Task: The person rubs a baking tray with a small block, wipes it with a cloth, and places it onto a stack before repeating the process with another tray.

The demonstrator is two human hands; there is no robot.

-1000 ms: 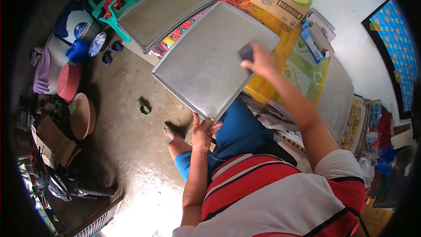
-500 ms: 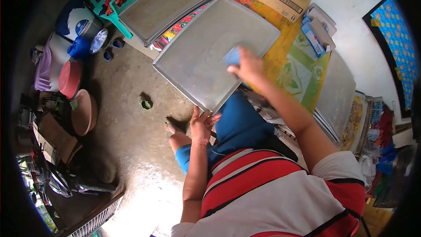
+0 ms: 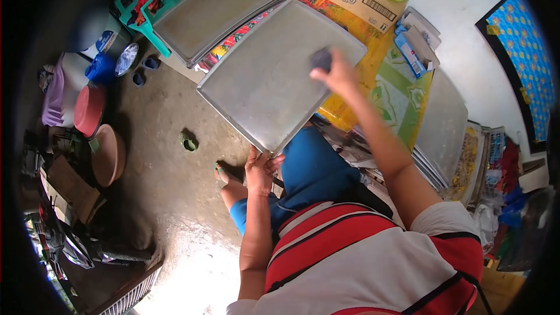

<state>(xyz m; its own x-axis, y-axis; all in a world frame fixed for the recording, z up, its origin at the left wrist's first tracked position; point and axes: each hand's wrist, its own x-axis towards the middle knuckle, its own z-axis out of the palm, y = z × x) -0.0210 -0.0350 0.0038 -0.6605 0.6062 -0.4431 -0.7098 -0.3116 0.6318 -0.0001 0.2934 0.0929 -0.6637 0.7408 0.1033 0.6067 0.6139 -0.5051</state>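
A large flat metal baking tray [image 3: 262,76] with a raised rim lies tilted in front of me, its far side over the table. My left hand [image 3: 262,169] grips its near corner from below, fingers at the rim and partly hidden. Pressed to the right part of the tray's surface is a dark, bunched cloth [image 3: 320,60], blurred by motion. My right hand [image 3: 341,74] is closed round this cloth, thumb on the near side.
Similar trays [image 3: 219,11] are stacked at the far left, with more trays [image 3: 440,140] at right. On the table's yellow cover [image 3: 373,76] stand a cardboard box [image 3: 361,3] and a blue carton [image 3: 411,55]. A green chair [image 3: 154,23] and basins [image 3: 108,154] stand on the left.
My right hand has moved with the cloth up and to the right over the tray. The cloth looked light blue before and dark now. My left hand keeps its hold on the corner.
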